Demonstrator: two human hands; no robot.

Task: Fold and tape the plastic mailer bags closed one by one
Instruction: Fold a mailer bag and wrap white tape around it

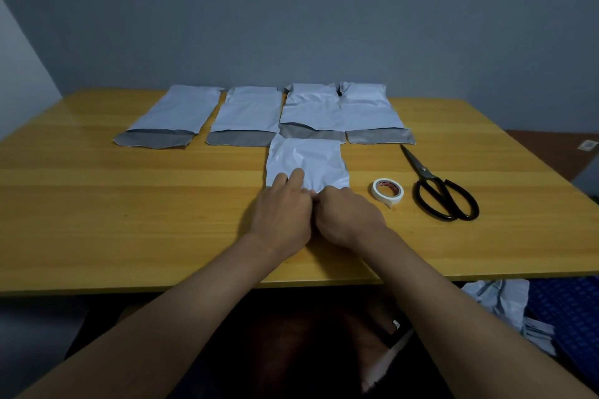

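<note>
A white plastic mailer bag [311,162] lies crumpled at the middle of the wooden table [129,204]. My left hand [282,210] and my right hand [346,217] meet at its near edge and press on it, fingers bent onto the plastic. The near edge itself is hidden under my hands. Behind it, several more white mailer bags [246,113] lie in a row with their grey flaps open toward me. A roll of white tape [387,190] sits just right of my right hand. Black scissors [437,188] lie further right.
The table's front edge runs just under my forearms. More crumpled white mailers [505,304] lie off the table at the lower right, on something blue [570,311]. A grey wall stands behind the table.
</note>
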